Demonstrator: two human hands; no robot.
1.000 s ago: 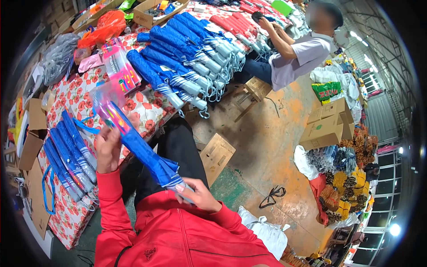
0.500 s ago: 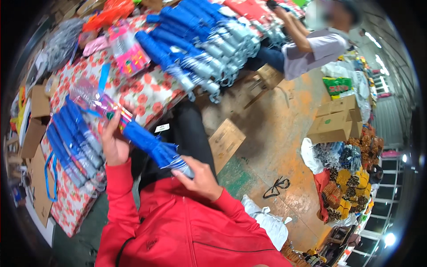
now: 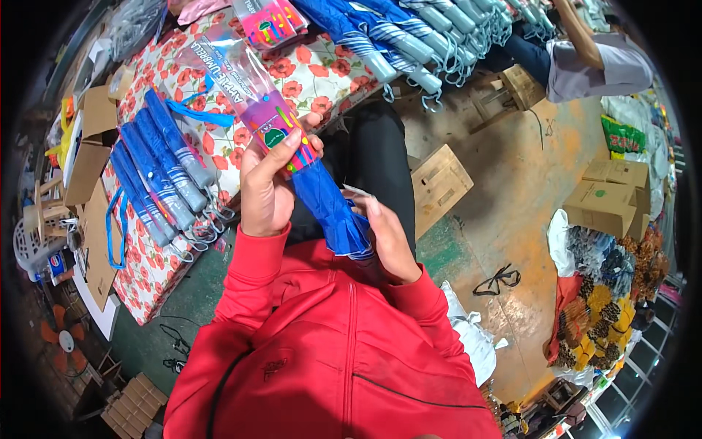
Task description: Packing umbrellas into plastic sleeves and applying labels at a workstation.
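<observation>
The left hand (image 3: 269,184), thumb on top, holds the sleeved blue umbrella (image 3: 325,203), while the right hand (image 3: 390,235) leans beside it, its grip unclear

Red jacket (image 3: 314,344), seemingly black trousers (image 3: 380,161).

Fan (image 3: 66,341) (orng one) lwr L; blk cord (image 3: 497,281) on flr (image 3: 526,307); cdbd box (image 3: 601,206) far R.

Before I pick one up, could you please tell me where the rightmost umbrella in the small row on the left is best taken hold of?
Probably by its grey handle, from the nearer table edge: the blue umbrella points that end edgeward, while the other umbrellas lie close along its left.
</observation>
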